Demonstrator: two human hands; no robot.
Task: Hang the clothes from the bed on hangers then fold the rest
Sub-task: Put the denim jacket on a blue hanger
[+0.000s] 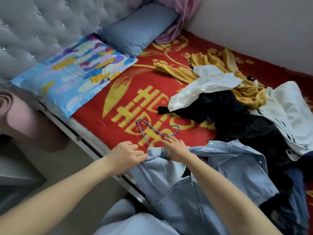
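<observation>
Left hand (126,156) fingers curl, pinching the shirt (237,167) edge. Right hand (176,149) fingers lie straight and flat on the shirt, their tips seemingly touching the hanger (157,130). One hanger end is tucked into the shirt between the hands; the rest lies past the fingertips on the blanket (118,99). A clothes pile (237,116) sits beyond the right fingers.

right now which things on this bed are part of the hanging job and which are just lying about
Part of the job: thin blue wire hanger; light blue denim shirt, pinched by the left hand, right hand resting on it; black garment, white garment and mustard yellow garment heaped beside it.
Just lying about: multicoloured patterned pillow; plain blue pillow; pink curtain.
</observation>
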